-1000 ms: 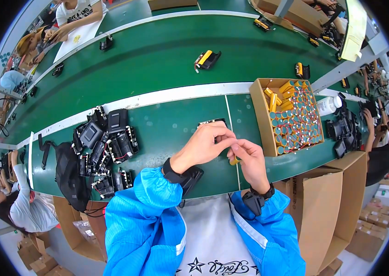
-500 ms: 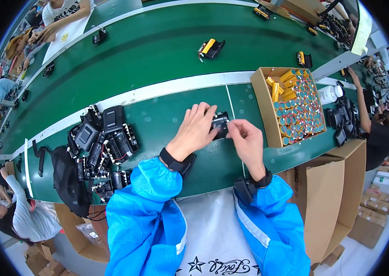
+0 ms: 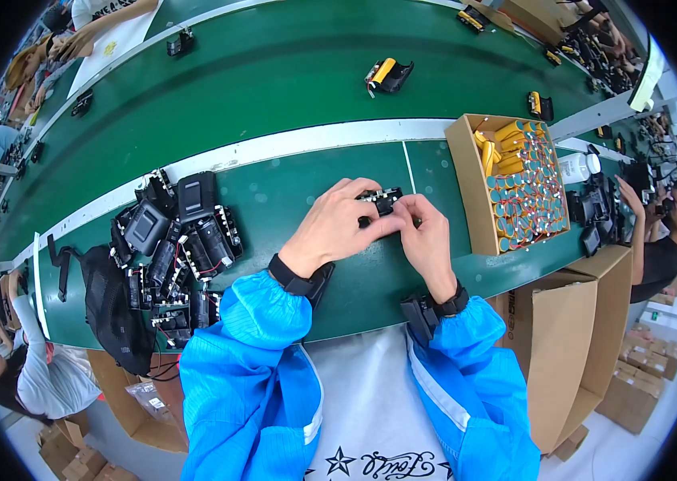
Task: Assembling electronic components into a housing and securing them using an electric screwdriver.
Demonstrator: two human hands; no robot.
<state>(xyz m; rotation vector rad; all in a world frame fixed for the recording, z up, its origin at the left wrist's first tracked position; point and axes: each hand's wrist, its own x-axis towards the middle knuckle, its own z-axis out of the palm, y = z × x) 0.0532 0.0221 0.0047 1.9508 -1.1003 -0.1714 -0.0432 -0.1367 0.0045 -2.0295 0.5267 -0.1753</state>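
A small black plastic housing with a circuit board along its edge (image 3: 383, 197) is held up over the green bench, between both my hands. My left hand (image 3: 334, 226) grips it from the left, fingers over the far side and thumb along the near side. From the right, my right hand (image 3: 427, 240) has thumb and forefinger pinched together at the housing's near right edge. The fingertips cover whatever lies between them there. Left of my hands, several similar black housings (image 3: 212, 245) lie in a heap with boards and wires showing.
A cardboard box of yellow battery packs (image 3: 473, 200) stands to the right, with a white bottle (image 3: 579, 167) beyond it. Across the white rail, a green belt carries a black housing with a yellow battery (image 3: 389, 77). A black mesh bag (image 3: 116, 309) lies at left. Other people work nearby.
The housing has tipped in my left hand, so its board edge now faces up. My right hand has come left, closer against my left thumb. The whole view has shifted slightly.
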